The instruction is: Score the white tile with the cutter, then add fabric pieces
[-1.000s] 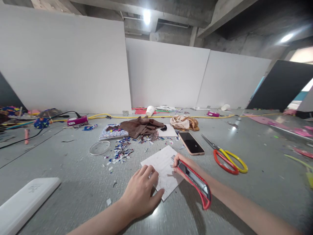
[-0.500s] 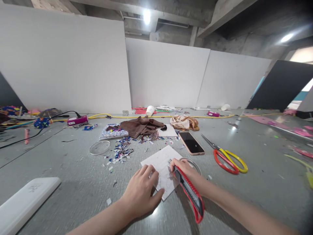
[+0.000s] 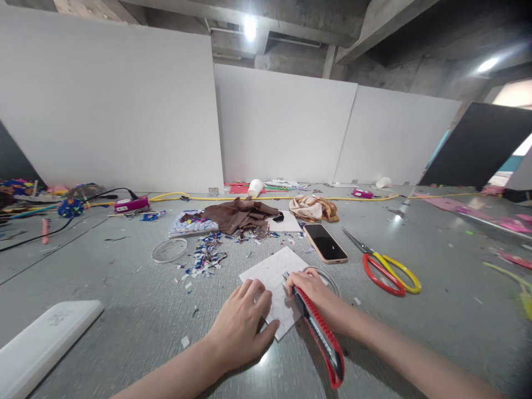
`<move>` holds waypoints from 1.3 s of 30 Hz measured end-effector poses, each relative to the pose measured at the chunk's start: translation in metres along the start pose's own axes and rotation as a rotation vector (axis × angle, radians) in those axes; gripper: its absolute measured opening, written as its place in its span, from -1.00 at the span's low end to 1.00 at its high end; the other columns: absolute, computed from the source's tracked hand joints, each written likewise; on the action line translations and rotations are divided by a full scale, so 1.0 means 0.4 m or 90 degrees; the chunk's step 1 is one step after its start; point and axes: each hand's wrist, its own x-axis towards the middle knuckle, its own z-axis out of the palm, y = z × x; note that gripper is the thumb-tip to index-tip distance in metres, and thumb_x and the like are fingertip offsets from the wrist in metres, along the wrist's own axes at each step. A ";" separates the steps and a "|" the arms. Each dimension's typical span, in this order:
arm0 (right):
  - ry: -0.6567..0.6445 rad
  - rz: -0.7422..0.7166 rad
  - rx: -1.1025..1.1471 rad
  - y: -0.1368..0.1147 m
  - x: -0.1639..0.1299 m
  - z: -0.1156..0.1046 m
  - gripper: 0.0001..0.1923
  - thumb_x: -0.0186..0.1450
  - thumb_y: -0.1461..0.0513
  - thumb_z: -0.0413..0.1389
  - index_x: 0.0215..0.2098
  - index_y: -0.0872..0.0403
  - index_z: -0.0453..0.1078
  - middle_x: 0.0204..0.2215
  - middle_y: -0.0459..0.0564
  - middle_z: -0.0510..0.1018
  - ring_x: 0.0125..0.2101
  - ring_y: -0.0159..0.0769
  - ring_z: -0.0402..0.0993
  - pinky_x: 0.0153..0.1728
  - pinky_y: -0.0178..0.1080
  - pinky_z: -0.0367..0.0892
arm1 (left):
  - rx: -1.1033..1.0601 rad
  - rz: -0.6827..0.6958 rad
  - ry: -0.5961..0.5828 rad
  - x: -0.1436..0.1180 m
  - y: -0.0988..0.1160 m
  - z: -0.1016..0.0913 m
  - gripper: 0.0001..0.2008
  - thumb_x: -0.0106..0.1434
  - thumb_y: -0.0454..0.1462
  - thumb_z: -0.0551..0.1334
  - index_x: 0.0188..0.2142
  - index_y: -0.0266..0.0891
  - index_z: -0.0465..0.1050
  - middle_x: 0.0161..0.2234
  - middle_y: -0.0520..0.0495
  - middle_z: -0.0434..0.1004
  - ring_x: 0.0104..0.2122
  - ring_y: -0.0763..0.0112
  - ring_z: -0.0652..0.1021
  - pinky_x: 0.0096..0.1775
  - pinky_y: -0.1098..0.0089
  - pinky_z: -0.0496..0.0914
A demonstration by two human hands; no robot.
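Red knife (image 3: 319,327), right grip (image 3: 308,285) closed round; white sheet (image 3: 270,267), left grip (image 3: 246,316) spread atop: slips, I judge, could cut the left.

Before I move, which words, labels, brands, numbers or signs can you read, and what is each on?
No text is readable.
White slab: grey mark, too blurred to read.
Larger purple box: pale label, too small.
Smaller purple box: pale label, too small.
White sheet: faint marks, no legible writing.
Red utility knife: no legible lettering.
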 end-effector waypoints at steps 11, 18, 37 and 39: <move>-0.002 -0.011 -0.076 -0.008 0.004 0.012 -0.82 0.20 0.44 -0.09 -0.39 0.06 0.20 -0.48 -0.15 0.39 -0.41 -0.35 0.29 -0.22 -0.23 0.01 | -0.011 0.095 -0.026 0.004 -0.003 -0.004 -0.70 0.27 -0.30 0.02 -0.02 -0.05 0.30 -0.18 -0.10 0.25 -0.18 0.19 0.33 -0.14 0.18 0.30; 0.023 0.007 -0.160 -0.036 0.006 0.020 -0.81 0.26 0.45 -0.10 -0.38 0.06 0.21 -0.50 -0.14 0.45 -0.43 -0.35 0.35 -0.22 -0.22 -0.01 | 0.002 0.083 -0.062 0.007 0.001 -0.006 -0.76 0.30 -0.31 0.00 -0.07 -0.10 0.30 -0.18 -0.10 0.23 -0.17 0.20 0.31 -0.12 0.16 0.29; 0.087 0.094 -0.205 -0.035 0.003 0.018 -0.78 0.22 0.47 -0.08 -0.32 0.03 0.21 -0.48 -0.18 0.50 -0.49 -0.37 0.41 -0.33 -0.24 0.01 | 0.013 0.092 -0.075 0.004 -0.003 0.001 -0.69 0.32 -0.28 -0.03 0.05 -0.09 0.20 -0.15 -0.13 0.20 -0.13 0.16 0.27 -0.11 0.12 0.27; 0.092 0.100 -0.189 -0.028 0.002 0.014 -0.80 0.21 0.45 -0.07 -0.33 0.03 0.20 -0.48 -0.18 0.51 -0.47 -0.35 0.43 -0.28 -0.23 0.03 | 0.011 0.094 -0.069 0.003 -0.005 0.003 -0.68 0.33 -0.28 -0.04 0.06 -0.08 0.19 -0.14 -0.13 0.20 -0.13 0.16 0.26 -0.11 0.12 0.27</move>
